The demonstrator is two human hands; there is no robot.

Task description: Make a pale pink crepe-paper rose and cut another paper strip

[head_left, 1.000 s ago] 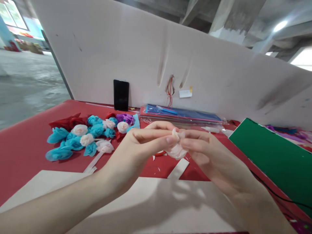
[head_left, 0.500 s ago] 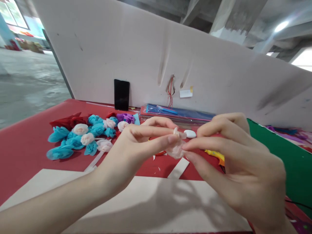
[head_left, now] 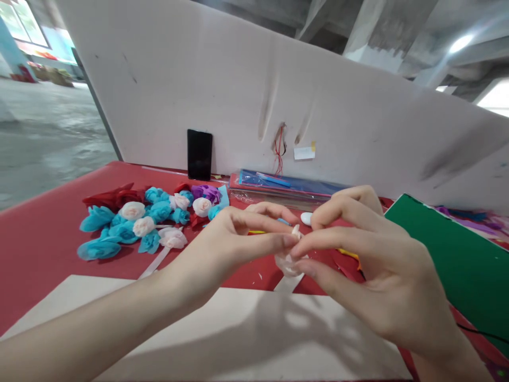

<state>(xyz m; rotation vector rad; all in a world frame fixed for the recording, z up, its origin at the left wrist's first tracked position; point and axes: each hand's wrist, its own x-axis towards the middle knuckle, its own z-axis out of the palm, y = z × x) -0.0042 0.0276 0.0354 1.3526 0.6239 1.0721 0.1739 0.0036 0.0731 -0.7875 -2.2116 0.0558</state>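
Observation:
A small pale pink crepe-paper flower (head_left: 287, 264) is held in the air between both hands, over the near part of the red table. My left hand (head_left: 234, 241) pinches its top between thumb and fingers. From the other side, my right hand (head_left: 369, 260) closes thumb and index finger on the flower's ruffled edge. The fingers cover much of the flower. Below it lies a white paper strip (head_left: 283, 285), partly hidden.
Blue, pink, red and purple paper flowers (head_left: 159, 211) lie in a heap at left. A black phone-like slab (head_left: 199, 155) leans on the white partition (head_left: 222, 79). Wrapped coloured sheets (head_left: 294, 183) lie behind my hands. A green board (head_left: 449, 265) is at right, white card (head_left: 191, 339) in front.
My right hand has moved left and closer to my left hand. The flower sits slightly lower and is more covered by fingers.

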